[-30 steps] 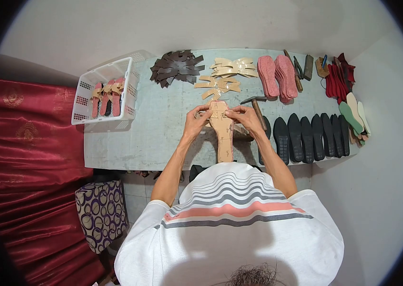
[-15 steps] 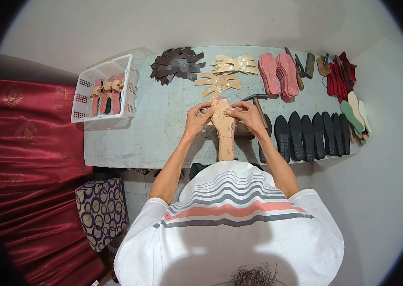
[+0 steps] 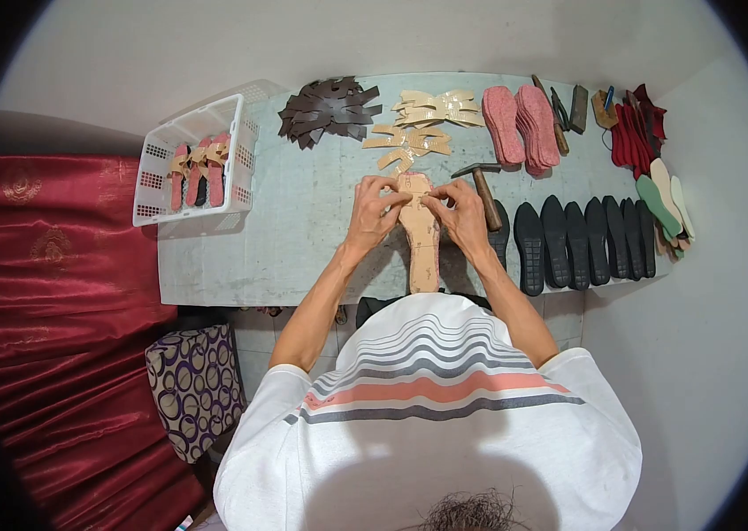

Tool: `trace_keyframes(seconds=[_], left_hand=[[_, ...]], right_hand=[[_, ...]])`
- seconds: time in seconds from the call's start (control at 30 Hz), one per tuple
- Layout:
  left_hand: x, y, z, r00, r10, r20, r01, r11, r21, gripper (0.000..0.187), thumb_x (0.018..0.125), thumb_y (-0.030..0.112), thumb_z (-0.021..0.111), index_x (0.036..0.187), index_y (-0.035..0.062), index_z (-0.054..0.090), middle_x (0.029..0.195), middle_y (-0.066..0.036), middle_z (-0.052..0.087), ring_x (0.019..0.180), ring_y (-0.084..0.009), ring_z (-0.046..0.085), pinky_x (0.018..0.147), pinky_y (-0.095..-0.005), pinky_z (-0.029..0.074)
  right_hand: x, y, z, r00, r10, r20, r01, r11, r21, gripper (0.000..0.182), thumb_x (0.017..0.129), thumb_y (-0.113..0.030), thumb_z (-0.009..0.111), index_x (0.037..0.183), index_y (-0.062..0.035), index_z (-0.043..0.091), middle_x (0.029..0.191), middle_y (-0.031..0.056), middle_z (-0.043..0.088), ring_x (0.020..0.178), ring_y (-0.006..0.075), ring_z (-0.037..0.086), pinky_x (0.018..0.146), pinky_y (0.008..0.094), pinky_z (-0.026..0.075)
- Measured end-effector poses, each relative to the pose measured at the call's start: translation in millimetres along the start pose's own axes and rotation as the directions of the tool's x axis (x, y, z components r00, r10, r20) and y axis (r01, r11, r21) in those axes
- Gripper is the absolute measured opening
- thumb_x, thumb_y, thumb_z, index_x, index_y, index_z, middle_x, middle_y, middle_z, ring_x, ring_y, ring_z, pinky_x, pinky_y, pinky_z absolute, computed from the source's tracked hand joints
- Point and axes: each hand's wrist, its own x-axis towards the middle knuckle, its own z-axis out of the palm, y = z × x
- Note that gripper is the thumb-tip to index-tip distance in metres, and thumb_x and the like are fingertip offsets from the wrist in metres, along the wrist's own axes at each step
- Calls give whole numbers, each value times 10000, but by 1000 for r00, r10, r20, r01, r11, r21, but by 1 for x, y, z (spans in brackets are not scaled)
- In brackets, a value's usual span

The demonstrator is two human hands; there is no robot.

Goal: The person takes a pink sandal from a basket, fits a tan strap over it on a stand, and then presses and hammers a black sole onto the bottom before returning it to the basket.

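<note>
A tan insole (image 3: 423, 250) with pinkish edges and small dark marks lies lengthwise in front of me, its wide end away from my body. My left hand (image 3: 377, 210) grips the insole's left edge near that end, thumb laid over the surface. On the opposite edge, my right hand (image 3: 460, 211) pinches with thumb and fingertips close together. Whether strap ends are under the fingertips is too small to make out. Just beyond the insole lie tan straps (image 3: 409, 139) with a glossy look. A hammer (image 3: 485, 199) rests right beside my right hand.
On the table (image 3: 206, 265) are dark brown straps (image 3: 328, 111), pink insoles (image 3: 537, 131), black soles (image 3: 529, 248) in a row, red pieces (image 3: 629, 142) and green and cream insoles (image 3: 657, 203). A white basket (image 3: 151, 190) holds several sandals. A patterned stool (image 3: 195, 389) stands left.
Both hands stay at the wide end of the insole, with fingertips shifted slightly. The insole now lies flatter to view, and the hammer shows more fully. The whole view has shifted a little.
</note>
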Motion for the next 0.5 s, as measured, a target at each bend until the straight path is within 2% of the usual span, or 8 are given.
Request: trace_keyframes(seconds=[0.07,0.1,0.2,0.27,0.3,0.37,0.5], left_hand=[[5,2,0,980,172,102,-181,980,83,298,836,44,771,1133,77,770,1078,-85,669,1080,-310,578,922,-418,504],[5,1,2,979,174,105,-183,980,82,298,836,44,771,1133,77,770,1078,-85,669,1080,-310,578,922,-418,504],[6,5,5,968,166,188,-178,983,51,378,819,31,773,1189,107,759,1089,-84,680,1048,-297,610,864,-411,552],[7,18,-2,961,67,268,-101,989,113,493,812,5,753,1286,138,723,1108,-84,669,1030,-287,631,810,-401,580],[7,25,-5,960,71,271,-104,988,110,493,812,5,753,1286,138,723,1108,-84,669,1030,-287,631,810,-401,580],[5,36,-9,939,26,342,-101,974,204,581,825,-20,716,1379,151,666,1119,-81,649,1053,-286,630,793,-409,579],[-5,41,-1,945,26,326,-107,966,233,591,857,-14,687,1418,163,641,1134,-83,627,1048,-290,630,779,-401,580]], right_hand=[[-3,-4,1,999,-38,-26,36,997,-61,216,869,-253,837,960,-61,795,872,88,650,809,275,646,706,404,498],[-4,-4,0,996,-78,-50,71,990,-123,215,870,-255,835,978,-72,805,883,86,659,831,284,655,720,405,506],[-6,-4,0,991,-104,-80,89,981,-174,216,874,-271,827,975,-80,811,899,79,662,866,284,658,742,405,518],[-8,-5,1,993,-91,-80,74,980,-185,214,878,-274,820,974,-83,813,908,77,665,882,280,660,748,407,520],[-8,-5,1,994,-78,-78,61,978,-199,212,881,-277,813,974,-86,815,917,75,668,899,276,662,754,409,523],[-9,-1,2,993,-79,-83,61,977,-203,208,886,-278,804,982,-94,818,922,77,667,905,277,662,760,412,524],[-14,3,5,989,-86,-123,62,981,-183,200,899,-275,781,1009,-114,827,931,85,665,914,285,660,777,419,522]])
